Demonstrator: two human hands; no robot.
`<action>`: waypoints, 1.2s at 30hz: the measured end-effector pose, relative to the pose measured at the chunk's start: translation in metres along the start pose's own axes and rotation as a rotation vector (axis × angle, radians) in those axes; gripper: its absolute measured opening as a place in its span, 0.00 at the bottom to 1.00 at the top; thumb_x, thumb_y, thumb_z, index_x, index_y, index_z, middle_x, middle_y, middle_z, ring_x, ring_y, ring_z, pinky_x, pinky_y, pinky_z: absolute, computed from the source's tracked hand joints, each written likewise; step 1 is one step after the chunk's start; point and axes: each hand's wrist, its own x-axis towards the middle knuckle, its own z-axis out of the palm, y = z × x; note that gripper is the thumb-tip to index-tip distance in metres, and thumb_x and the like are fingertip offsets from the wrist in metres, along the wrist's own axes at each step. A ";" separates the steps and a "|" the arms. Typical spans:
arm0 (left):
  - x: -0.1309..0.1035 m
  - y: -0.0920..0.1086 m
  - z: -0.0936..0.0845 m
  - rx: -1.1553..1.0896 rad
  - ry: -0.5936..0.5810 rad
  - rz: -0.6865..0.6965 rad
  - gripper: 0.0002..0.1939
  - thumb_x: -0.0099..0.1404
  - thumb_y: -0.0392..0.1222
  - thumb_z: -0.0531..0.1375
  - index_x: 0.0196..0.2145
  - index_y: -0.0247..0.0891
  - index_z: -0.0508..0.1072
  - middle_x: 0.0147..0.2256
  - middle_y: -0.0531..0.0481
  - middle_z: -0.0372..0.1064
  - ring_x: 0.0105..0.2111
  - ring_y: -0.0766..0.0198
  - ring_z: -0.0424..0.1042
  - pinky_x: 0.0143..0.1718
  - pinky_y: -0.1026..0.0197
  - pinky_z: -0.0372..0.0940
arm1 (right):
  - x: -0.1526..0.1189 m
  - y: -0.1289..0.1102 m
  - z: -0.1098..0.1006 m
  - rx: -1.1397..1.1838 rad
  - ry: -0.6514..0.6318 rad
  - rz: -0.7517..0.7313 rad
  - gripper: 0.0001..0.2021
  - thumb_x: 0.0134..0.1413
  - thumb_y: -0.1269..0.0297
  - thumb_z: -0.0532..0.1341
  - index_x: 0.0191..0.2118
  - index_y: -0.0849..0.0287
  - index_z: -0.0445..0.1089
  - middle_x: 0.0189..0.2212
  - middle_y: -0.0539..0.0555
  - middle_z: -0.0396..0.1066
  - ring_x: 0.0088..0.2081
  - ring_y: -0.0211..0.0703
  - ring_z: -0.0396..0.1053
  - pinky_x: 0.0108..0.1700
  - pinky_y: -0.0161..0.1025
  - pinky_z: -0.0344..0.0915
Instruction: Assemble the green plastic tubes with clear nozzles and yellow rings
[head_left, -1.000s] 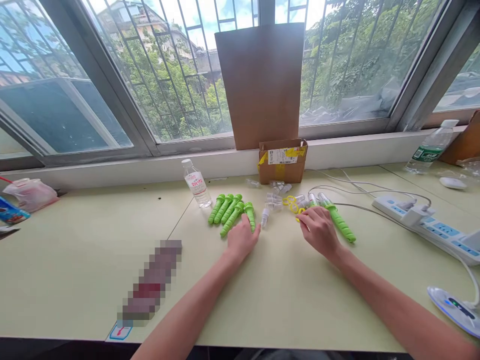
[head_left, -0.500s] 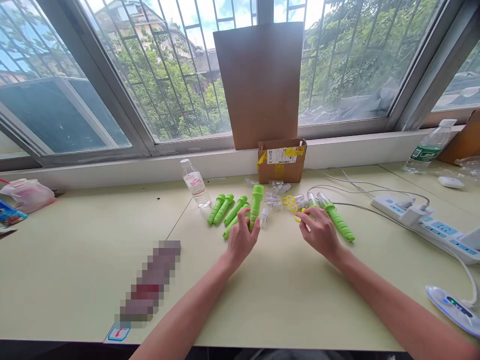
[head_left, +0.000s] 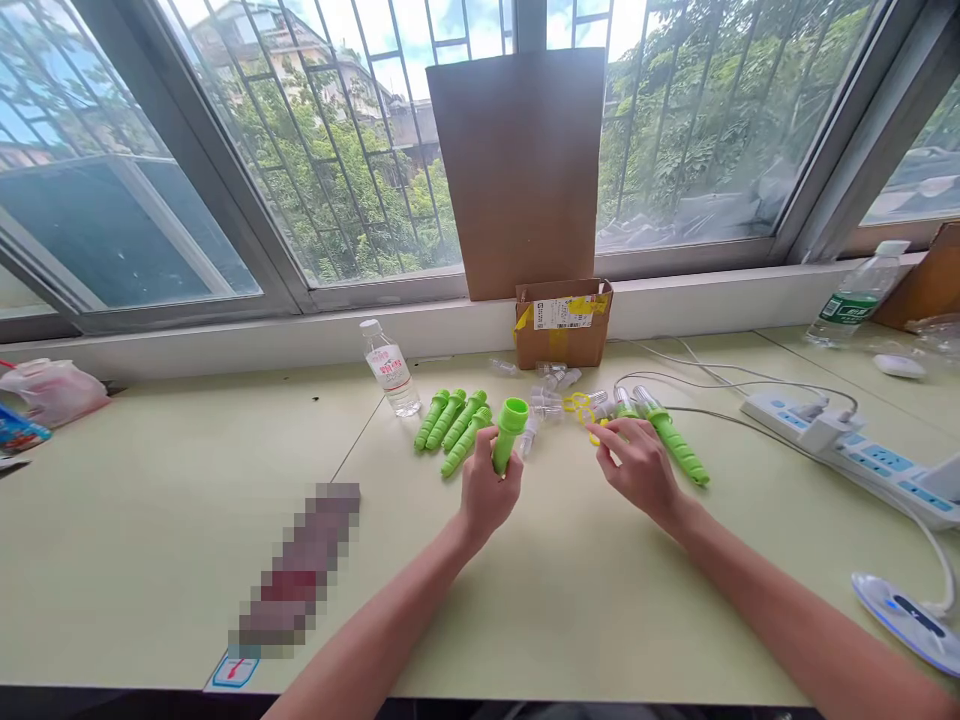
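Observation:
My left hand (head_left: 491, 490) is wrapped round a green hollow plastic tube (head_left: 511, 425), its round open mouth tilted up towards me. Just left of it, several similar green ridged spikes (head_left: 450, 420) lie side by side on the table. My right hand (head_left: 637, 460) hovers low with thumb and index finger apart, the fingertips at a yellow ring (head_left: 597, 436); whether they touch it is unclear. Clear plastic pieces (head_left: 547, 400) lie in a loose pile between the hands. To the right of my right hand lies another green spike (head_left: 681, 450) with a clear tip.
A small cardboard box (head_left: 559, 345) stands at the windowsill behind the pile. A water bottle (head_left: 393, 372) is at back left. On the right are a power strip (head_left: 862, 450) with cables, a white device (head_left: 907, 620) and another bottle (head_left: 855, 300). A pixelated object (head_left: 300, 570) lies at front left.
The green tube in my left hand has tipped towards me, so its open mouth now shows. The spikes beside it have shifted slightly. My right hand has barely moved by the yellow rings.

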 end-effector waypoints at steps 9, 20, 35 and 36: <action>0.001 -0.008 0.004 0.304 -0.315 0.116 0.06 0.61 0.39 0.53 0.37 0.39 0.67 0.22 0.55 0.66 0.21 0.66 0.65 0.23 0.65 0.54 | 0.000 0.000 0.001 0.110 0.020 0.107 0.14 0.52 0.76 0.56 0.43 0.57 0.72 0.30 0.53 0.69 0.33 0.44 0.67 0.39 0.42 0.65; 0.002 -0.002 0.001 0.536 -0.521 0.173 0.09 0.61 0.38 0.53 0.40 0.38 0.67 0.33 0.49 0.72 0.30 0.61 0.71 0.28 0.63 0.58 | 0.000 -0.004 0.001 0.379 -0.014 0.360 0.13 0.54 0.72 0.55 0.44 0.56 0.72 0.33 0.54 0.72 0.32 0.43 0.70 0.36 0.42 0.69; -0.001 -0.001 0.004 0.555 -0.603 0.236 0.09 0.60 0.37 0.52 0.38 0.37 0.67 0.33 0.47 0.72 0.29 0.60 0.71 0.25 0.62 0.53 | -0.007 -0.001 0.009 0.606 -0.122 0.565 0.10 0.55 0.63 0.58 0.40 0.58 0.75 0.34 0.56 0.77 0.33 0.46 0.75 0.35 0.44 0.74; -0.001 -0.002 0.005 0.554 -0.606 0.235 0.09 0.60 0.37 0.52 0.38 0.37 0.67 0.33 0.47 0.72 0.29 0.60 0.71 0.25 0.62 0.53 | -0.007 -0.001 0.009 0.619 -0.122 0.565 0.10 0.55 0.63 0.58 0.40 0.58 0.75 0.34 0.56 0.77 0.33 0.46 0.75 0.36 0.44 0.74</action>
